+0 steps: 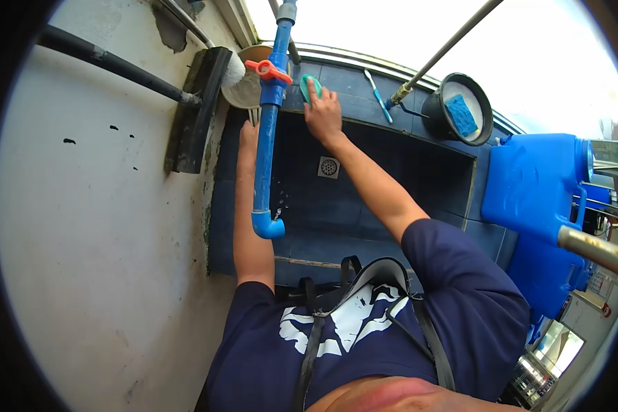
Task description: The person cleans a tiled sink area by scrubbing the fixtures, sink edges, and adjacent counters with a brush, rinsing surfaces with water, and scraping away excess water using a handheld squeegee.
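My right hand [324, 115] is over the sink's back ledge, its fingers pressed on a green scrubbing pad [306, 88]. At the left, my left hand [249, 134] is closed on the handle of a round, pale pan [242, 95], which rests in the back left corner. A blue pipe [263, 161] with a red valve handle [268, 71] passes in front and hides parts of the pan and my left hand. Water drops show by the pipe's elbow mouth.
Below my arms lies a dark tiled sink [384, 165] with a drain [328, 167]. A toothbrush [378, 96] and a black bucket [429, 106] with a blue sponge [461, 115] are on the back ledge. Blue jerrycans [529, 182] stand right; a squeegee [197, 110] leans left.
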`<state>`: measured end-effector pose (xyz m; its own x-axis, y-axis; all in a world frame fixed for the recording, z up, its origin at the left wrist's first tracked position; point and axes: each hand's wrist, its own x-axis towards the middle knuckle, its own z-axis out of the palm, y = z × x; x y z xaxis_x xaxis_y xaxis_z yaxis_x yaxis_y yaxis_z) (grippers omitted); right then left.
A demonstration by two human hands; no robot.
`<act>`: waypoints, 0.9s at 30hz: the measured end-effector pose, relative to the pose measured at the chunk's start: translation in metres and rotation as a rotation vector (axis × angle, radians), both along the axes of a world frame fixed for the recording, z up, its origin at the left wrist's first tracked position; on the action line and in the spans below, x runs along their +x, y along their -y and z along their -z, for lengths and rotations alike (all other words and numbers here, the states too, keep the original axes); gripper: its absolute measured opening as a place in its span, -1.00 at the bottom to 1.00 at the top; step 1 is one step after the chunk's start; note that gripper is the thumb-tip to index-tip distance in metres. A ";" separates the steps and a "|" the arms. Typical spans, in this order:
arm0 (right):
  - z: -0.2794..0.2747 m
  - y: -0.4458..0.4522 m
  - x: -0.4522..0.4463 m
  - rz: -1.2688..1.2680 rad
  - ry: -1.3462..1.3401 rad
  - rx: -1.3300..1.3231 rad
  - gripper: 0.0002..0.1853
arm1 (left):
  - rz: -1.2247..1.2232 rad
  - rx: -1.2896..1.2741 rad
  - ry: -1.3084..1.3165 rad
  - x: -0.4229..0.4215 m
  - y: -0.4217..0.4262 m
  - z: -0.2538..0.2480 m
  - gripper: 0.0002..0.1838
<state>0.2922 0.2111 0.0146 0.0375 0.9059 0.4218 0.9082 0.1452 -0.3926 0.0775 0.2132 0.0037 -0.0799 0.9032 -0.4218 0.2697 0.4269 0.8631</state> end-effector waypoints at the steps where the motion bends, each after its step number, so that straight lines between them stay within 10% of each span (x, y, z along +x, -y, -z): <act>1: 0.004 -0.012 -0.003 0.007 0.128 -0.043 -0.27 | 0.011 0.015 -0.028 -0.001 -0.002 0.004 -0.53; 11: 0.000 0.037 0.049 0.511 0.212 -0.259 -0.27 | -0.017 0.055 0.010 0.006 0.002 -0.019 -0.55; 19: -0.003 -0.022 0.044 0.118 0.200 -0.202 -0.21 | 0.014 0.074 0.023 -0.012 -0.028 0.057 -0.55; 27: -0.011 -0.033 0.072 0.599 0.222 -0.321 -0.25 | -0.025 -0.008 0.072 0.005 -0.014 0.007 -0.57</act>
<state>0.3645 0.2445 0.0260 0.5115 0.8372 0.1934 0.8592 -0.4951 -0.1292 0.0825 0.2271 -0.0037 -0.0720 0.8980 -0.4341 0.1963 0.4395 0.8765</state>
